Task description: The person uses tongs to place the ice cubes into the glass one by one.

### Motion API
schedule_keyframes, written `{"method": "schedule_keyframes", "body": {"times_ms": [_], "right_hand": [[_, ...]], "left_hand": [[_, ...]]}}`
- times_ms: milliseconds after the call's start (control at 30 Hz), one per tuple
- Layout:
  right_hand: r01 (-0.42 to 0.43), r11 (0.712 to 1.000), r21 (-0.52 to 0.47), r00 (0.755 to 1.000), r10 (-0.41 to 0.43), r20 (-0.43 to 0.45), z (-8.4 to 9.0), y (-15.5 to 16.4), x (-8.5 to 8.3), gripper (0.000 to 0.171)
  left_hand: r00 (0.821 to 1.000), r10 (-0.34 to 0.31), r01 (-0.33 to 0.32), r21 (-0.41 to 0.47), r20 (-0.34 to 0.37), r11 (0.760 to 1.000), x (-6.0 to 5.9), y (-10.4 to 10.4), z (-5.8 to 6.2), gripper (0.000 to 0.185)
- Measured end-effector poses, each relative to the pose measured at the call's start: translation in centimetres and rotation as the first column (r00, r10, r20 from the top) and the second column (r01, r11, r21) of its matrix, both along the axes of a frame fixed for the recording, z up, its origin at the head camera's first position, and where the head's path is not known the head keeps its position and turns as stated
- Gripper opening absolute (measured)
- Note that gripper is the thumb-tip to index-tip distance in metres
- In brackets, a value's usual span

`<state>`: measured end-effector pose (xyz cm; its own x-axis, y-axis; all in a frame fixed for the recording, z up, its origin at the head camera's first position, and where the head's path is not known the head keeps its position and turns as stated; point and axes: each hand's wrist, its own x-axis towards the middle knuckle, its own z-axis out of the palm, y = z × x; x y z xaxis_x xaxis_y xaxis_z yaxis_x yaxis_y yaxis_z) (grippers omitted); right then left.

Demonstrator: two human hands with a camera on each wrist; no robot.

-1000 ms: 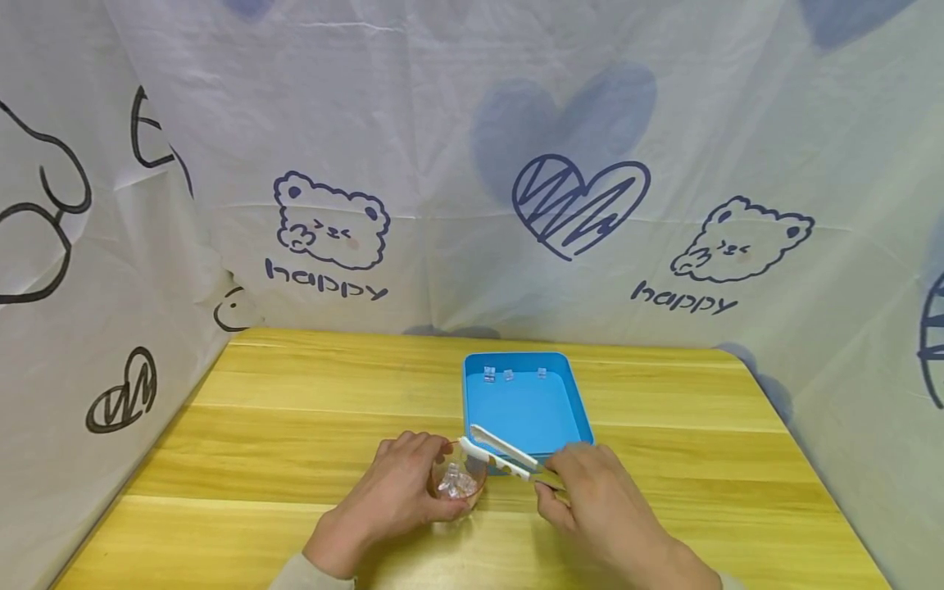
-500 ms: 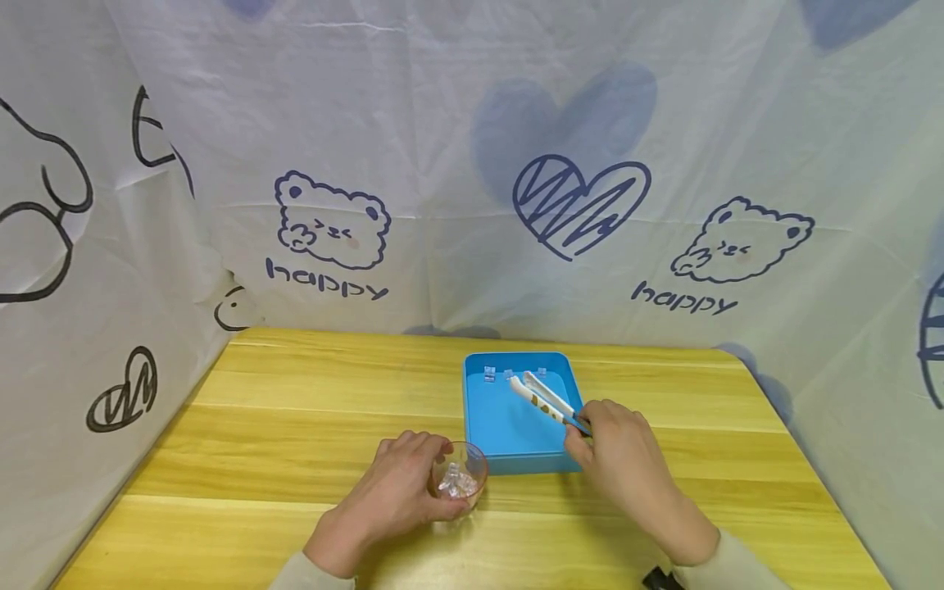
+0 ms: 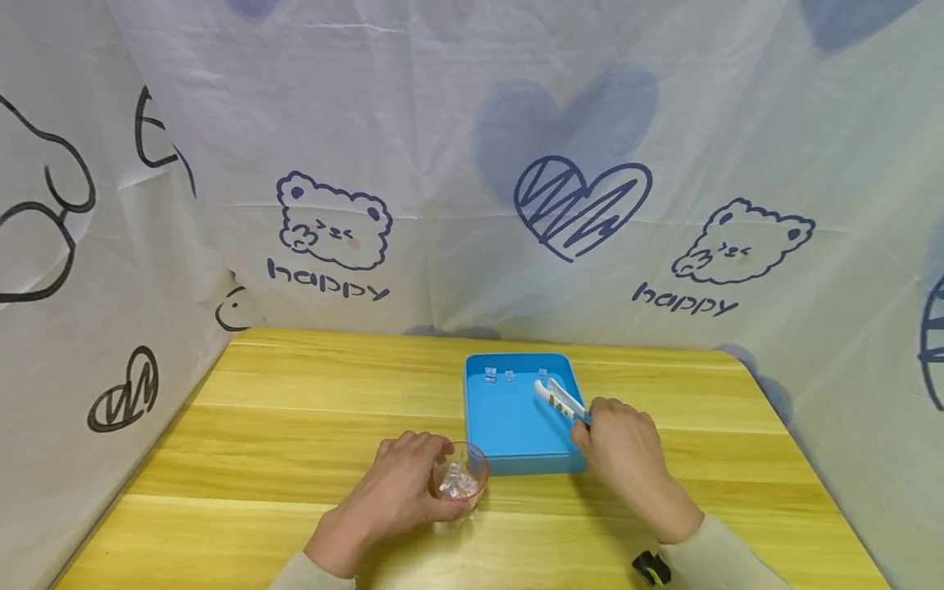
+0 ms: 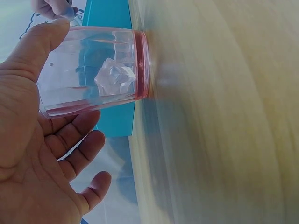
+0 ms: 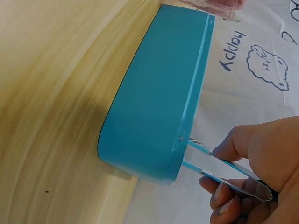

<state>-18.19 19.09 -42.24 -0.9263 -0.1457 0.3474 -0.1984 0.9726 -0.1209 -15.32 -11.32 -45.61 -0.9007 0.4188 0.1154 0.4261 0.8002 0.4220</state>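
Observation:
My left hand [image 3: 398, 485] holds a clear, pink-tinted cup [image 4: 65, 105] upright on the table, thumb and fingers around its side. Inside it lie several clear, ice-like pieces [image 3: 457, 483]. My right hand [image 3: 628, 451] grips tongs [image 3: 562, 401] with white, brown-spotted arms, thumb on one side and fingers on the other. Their tips are spread apart over the right half of a blue tray [image 3: 527, 465], just in front of a small clear cube [image 3: 542, 374]. Two more clear pieces, one on the left [image 3: 490, 374] and a smaller one [image 3: 510, 375], lie along the tray's back wall.
The wooden table [image 3: 310, 410] extends to both sides of the tray. A white cloth [image 3: 442, 246] with drawn bears and hearts hangs behind and beside it. Near my right sleeve sits a small black object [image 3: 652, 567] with a yellow-green edge.
The right hand has carried the tongs from over the cup across to the tray, then further right toward the back right cube. The left hand and cup stay in place.

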Motion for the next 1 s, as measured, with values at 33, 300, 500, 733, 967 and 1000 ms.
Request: {"method": "schedule_keyframes", "body": {"times_ms": [33, 300, 500, 733, 967, 1000], "right_hand": [[0.005, 1.0, 0.005, 1.0, -0.005, 0.003, -0.1, 0.0, 0.0, 0.033], [0.048, 0.998, 0.027, 0.999, -0.049, 0.025, -0.5, -0.2, -0.5, 0.03], [0.06, 0.998, 0.034, 0.997, -0.061, 0.036, -0.5, -0.3, -0.7, 0.028], [0.066, 0.997, 0.045, 0.996, -0.068, 0.059, -0.6, -0.2, -1.1, 0.029], [0.069, 0.996, 0.054, 0.995, -0.073, 0.066, -0.7, -0.2, -1.1, 0.028], [0.07, 0.996, 0.056, 0.995, -0.074, 0.067, -0.8, -0.2, -1.2, 0.028]], "left_hand": [[1.0, -0.001, 0.001, 0.0, 0.0, 1.0, 0.0, 0.0, 0.0, 0.072], [1.0, 0.0, 0.0, -0.006, 0.002, 1.0, 0.0, 0.0, -0.1, 0.072], [1.0, -0.001, 0.001, -0.011, -0.002, 1.0, 0.0, 0.0, 0.0, 0.073], [1.0, 0.001, -0.001, -0.005, 0.002, 1.0, -0.1, 0.0, 0.1, 0.073], [1.0, 0.001, -0.001, -0.008, 0.014, 1.0, -0.1, 0.0, 0.0, 0.072], [1.0, 0.0, 0.0, -0.009, 0.013, 1.0, -0.1, 0.0, 0.0, 0.072]]}}
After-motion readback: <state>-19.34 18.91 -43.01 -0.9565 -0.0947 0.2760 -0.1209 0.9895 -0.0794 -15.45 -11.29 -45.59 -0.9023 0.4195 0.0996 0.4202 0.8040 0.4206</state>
